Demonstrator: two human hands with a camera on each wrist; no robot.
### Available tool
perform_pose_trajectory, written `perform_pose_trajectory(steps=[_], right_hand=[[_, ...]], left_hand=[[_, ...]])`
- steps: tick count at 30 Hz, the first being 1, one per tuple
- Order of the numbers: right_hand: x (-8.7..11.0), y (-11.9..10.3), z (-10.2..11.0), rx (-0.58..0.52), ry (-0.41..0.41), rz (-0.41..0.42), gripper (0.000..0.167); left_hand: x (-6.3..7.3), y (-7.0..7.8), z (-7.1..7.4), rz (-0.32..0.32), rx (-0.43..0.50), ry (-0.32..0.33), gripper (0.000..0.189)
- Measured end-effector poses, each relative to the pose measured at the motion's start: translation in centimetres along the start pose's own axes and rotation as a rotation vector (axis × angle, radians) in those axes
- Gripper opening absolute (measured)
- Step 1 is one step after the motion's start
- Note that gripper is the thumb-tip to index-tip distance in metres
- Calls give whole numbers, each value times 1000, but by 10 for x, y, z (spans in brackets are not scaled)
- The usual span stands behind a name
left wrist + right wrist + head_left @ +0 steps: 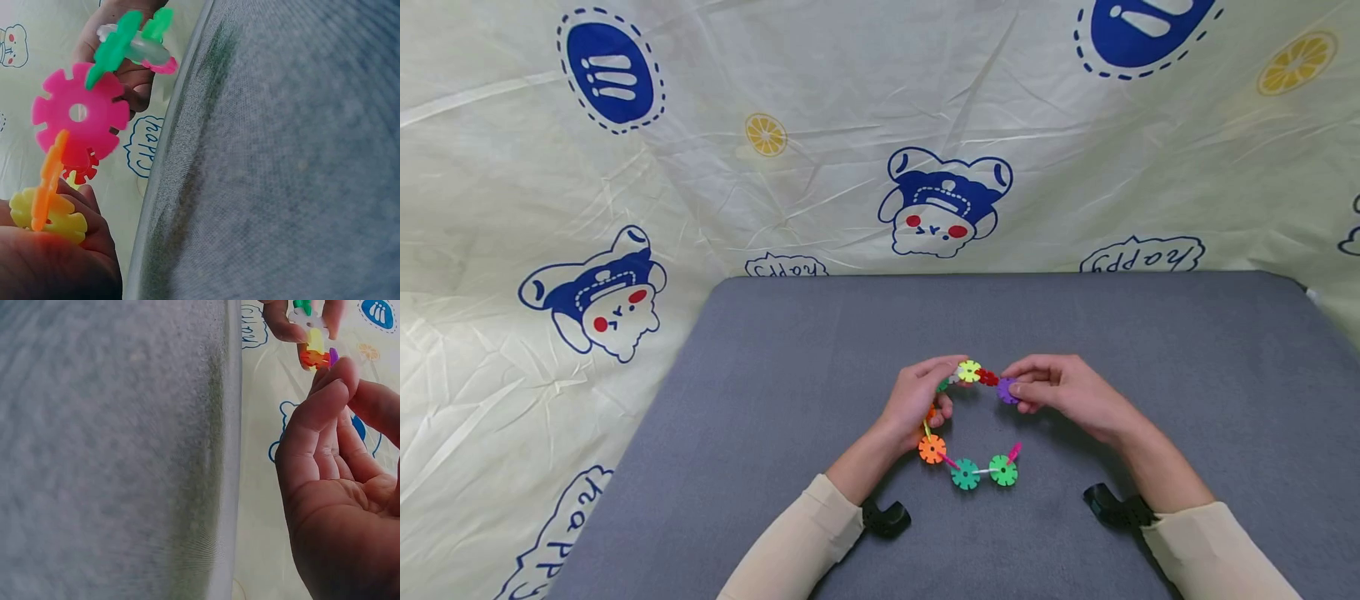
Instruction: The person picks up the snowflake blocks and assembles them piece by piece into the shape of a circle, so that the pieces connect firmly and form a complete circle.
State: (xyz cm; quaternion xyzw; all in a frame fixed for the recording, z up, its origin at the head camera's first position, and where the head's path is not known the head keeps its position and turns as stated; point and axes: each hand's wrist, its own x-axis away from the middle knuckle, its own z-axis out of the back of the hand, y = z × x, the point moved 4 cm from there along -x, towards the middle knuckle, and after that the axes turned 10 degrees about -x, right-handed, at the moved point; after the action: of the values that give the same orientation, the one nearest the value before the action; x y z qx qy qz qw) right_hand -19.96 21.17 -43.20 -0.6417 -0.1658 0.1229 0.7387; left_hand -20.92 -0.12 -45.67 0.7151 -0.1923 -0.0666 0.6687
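A curved chain of notched plastic discs, slotted into one another, hangs between the two hands. My left hand [917,396] grips its left part, hiding some discs. A yellow disc [969,371] and a red disc [987,377] lead from there towards my right hand [1067,390]. That hand pinches a purple disc [1008,391] at the chain's upper end, against the red one. Below the left hand the chain curves through an orange disc [932,449], a teal disc [966,474] and a green disc [1003,470], to a pink disc [1015,452] seen nearly edge-on at the loose end.
Beneath the hands lies a grey cloth-covered table [820,350]. A pale printed sheet [827,200] hangs behind it and down its left side. Each forearm carries a black wrist mount, the left mount [887,520] and the right mount [1116,507].
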Motion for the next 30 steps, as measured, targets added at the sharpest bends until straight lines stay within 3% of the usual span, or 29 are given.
perform_pose_trajectory(steps=[13,30], right_hand=[[-1,4,-6,-24,-21,-15,30],[0,4,-10,-77,-23,-39,28]], left_hand=[[-1,-3,-1,-2,-37,-10,38],[2,1,-2,-18,-98,-18,36]])
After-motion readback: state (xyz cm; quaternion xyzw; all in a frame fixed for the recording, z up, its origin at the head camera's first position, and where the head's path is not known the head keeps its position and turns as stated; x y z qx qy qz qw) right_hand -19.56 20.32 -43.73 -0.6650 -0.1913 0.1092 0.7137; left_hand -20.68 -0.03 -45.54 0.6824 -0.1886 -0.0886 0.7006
